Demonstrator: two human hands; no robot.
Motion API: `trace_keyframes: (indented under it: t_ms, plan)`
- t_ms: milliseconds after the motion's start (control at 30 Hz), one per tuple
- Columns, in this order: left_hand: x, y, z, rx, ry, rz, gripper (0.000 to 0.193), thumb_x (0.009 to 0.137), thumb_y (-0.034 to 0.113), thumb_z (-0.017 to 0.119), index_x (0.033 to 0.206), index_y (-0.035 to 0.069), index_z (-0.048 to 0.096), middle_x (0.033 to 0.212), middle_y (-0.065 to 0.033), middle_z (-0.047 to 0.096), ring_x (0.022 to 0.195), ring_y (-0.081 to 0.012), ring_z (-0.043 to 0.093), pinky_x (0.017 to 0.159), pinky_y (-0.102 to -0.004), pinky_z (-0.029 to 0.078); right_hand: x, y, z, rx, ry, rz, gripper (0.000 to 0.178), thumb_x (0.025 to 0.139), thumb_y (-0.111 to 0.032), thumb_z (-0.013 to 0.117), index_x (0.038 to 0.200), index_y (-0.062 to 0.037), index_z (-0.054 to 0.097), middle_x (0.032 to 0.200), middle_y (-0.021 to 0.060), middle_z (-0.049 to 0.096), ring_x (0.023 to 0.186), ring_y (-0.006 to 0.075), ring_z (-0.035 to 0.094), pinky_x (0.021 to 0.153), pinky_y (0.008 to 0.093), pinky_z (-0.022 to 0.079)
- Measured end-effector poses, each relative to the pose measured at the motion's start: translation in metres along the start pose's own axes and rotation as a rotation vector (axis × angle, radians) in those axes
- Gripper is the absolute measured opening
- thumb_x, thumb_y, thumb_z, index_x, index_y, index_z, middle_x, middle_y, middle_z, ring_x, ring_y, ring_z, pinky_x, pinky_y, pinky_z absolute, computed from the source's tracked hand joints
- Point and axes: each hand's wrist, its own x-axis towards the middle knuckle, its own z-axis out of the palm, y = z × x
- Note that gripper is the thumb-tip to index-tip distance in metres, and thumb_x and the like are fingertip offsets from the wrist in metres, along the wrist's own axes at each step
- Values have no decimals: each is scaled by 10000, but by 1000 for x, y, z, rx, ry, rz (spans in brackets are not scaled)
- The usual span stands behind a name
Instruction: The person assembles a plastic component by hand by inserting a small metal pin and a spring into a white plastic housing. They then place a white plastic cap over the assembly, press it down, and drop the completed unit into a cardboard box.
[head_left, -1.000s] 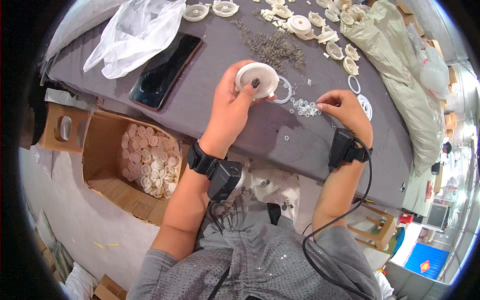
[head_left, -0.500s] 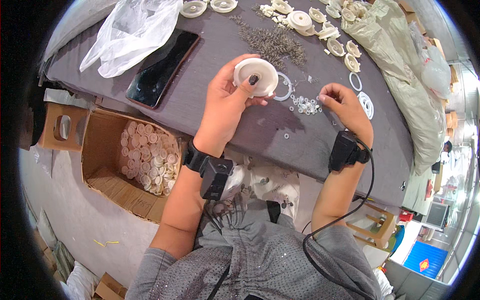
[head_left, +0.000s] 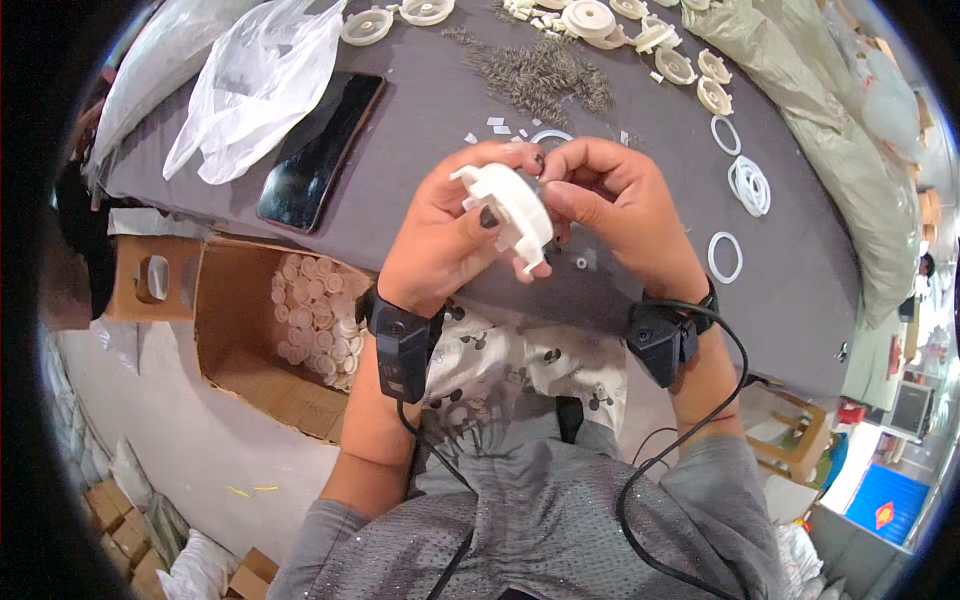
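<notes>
A white round plastic cap (head_left: 508, 212) with tabs on its rim is tilted on edge above the table. My left hand (head_left: 440, 225) is closed round it, thumb on the near side. Against the cap's right side, my right hand (head_left: 625, 205) has its thumb and forefinger pinched together. Whatever sits between those fingertips is too small and hidden to make out. A small white washer (head_left: 581, 263) lies on the table just below the hands. Beyond them, a translucent ring (head_left: 552, 135) is partly covered by my right hand.
A pile of small metal springs (head_left: 540, 75) lies at the back, beside several cream plastic parts (head_left: 675, 67). White rings (head_left: 749, 187) lie at the right. A phone (head_left: 320, 150) and a plastic bag (head_left: 255, 85) are at the left. Below stands a cardboard box (head_left: 250, 375) of round parts.
My right hand has moved left from the small washers to the cap. My left hand has turned the cap from face-up to on edge. The view has shifted slightly.
</notes>
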Motion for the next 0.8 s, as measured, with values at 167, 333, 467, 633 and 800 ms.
trace_keyframes:
  t_ms: [167,333,467,633,800]
  plan:
    - [-2,2,2,-165,-84,1,330,800,41,575,1102,161,517,1080,-143,393,925,-311,541,602,-403,569,-5,3,12,119,37,-92,123,804,-89,614,877,-7,559,783,13,580,649,63,551,584,187,449]
    - [-5,-7,-16,56,9,-5,305,785,46,589,1030,223,555,1009,-111,400,919,-249,473,655,-320,528,-10,2,20,137,9,-179,112,806,-48,605,880,15,549,783,21,583,680,68,554,604,204,477]
    - [-2,-10,-11,98,107,-23,192,795,99,592,925,239,570,926,-67,415,859,-193,436,703,-278,445,-11,3,23,206,47,-261,103,811,-43,596,874,19,543,768,17,576,678,65,553,596,200,476]
    - [-5,-12,-18,81,34,51,113,818,134,565,890,219,576,864,-36,387,802,-168,449,671,-264,449,-16,-6,19,61,8,-116,125,818,-64,595,906,8,542,806,11,557,730,53,534,654,193,444]
    - [-7,-6,-18,99,22,27,182,793,82,588,928,203,570,851,-30,388,773,-159,447,654,-256,444,-15,-1,20,46,-1,-156,121,839,-74,568,921,8,534,828,13,544,740,46,518,661,189,436]
